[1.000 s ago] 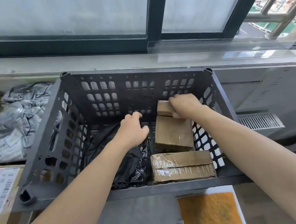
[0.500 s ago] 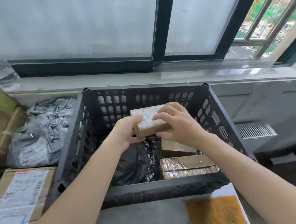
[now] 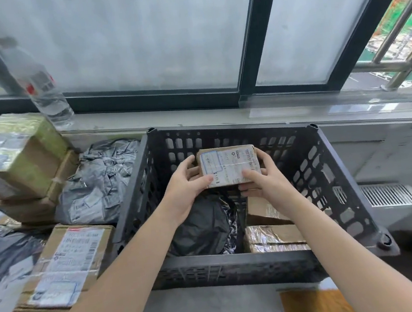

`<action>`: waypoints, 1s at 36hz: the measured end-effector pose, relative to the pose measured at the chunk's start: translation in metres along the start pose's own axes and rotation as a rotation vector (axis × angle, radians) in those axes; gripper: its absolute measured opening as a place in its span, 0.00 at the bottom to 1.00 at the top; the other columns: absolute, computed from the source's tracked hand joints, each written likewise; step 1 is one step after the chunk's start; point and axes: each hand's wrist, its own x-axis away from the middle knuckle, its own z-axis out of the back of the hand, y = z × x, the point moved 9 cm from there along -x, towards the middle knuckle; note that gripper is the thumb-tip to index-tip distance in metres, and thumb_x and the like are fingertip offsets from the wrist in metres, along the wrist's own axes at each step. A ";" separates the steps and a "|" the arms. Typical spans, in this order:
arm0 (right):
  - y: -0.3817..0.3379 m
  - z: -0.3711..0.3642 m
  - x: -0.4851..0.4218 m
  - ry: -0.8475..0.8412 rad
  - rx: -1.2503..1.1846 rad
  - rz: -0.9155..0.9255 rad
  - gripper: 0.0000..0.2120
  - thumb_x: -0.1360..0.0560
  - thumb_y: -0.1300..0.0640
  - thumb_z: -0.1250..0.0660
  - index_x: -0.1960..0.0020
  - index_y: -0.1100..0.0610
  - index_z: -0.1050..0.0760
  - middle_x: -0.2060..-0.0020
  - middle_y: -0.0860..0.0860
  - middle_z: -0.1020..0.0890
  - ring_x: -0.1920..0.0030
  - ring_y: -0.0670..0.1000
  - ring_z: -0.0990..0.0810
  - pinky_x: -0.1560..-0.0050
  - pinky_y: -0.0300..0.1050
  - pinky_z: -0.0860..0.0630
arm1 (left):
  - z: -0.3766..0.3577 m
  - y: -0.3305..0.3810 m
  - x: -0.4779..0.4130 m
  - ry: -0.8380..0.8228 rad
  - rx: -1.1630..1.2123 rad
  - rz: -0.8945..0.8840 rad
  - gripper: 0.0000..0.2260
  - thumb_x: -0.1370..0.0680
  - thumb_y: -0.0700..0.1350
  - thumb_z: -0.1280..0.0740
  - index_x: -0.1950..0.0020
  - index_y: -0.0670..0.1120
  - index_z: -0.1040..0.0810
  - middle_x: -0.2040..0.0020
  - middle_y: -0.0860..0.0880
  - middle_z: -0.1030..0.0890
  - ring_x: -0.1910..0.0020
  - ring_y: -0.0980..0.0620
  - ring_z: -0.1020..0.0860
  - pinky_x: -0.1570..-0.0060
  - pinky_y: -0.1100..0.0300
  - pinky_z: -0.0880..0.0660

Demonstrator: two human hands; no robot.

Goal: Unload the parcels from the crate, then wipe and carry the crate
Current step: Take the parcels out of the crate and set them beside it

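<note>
A dark grey perforated crate stands below the window sill. Above its middle I hold a small cardboard parcel with a white label, my left hand gripping its left end and my right hand its right end. Inside the crate lie a black plastic bag parcel, a brown box partly hidden by my right arm, and a tape-wrapped box at the near right.
Left of the crate are a grey bag parcel, stacked cardboard boxes and a labelled flat box. A water bottle stands on the sill. An orange cloth lies near the front right. A floor vent is at right.
My right hand took the small parcel from the crate's far right corner, my left hand joined it, and both have lifted it above the crate, label facing up.
</note>
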 end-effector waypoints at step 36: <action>-0.076 -0.077 -0.015 0.007 -0.174 0.202 0.16 0.23 0.55 0.31 0.38 0.54 0.30 0.48 0.53 0.18 0.46 0.50 0.17 0.48 0.44 0.20 | 0.060 0.057 0.058 0.169 -0.022 -0.145 0.16 0.25 0.34 0.29 0.41 0.44 0.29 0.48 0.44 0.20 0.46 0.49 0.19 0.48 0.54 0.19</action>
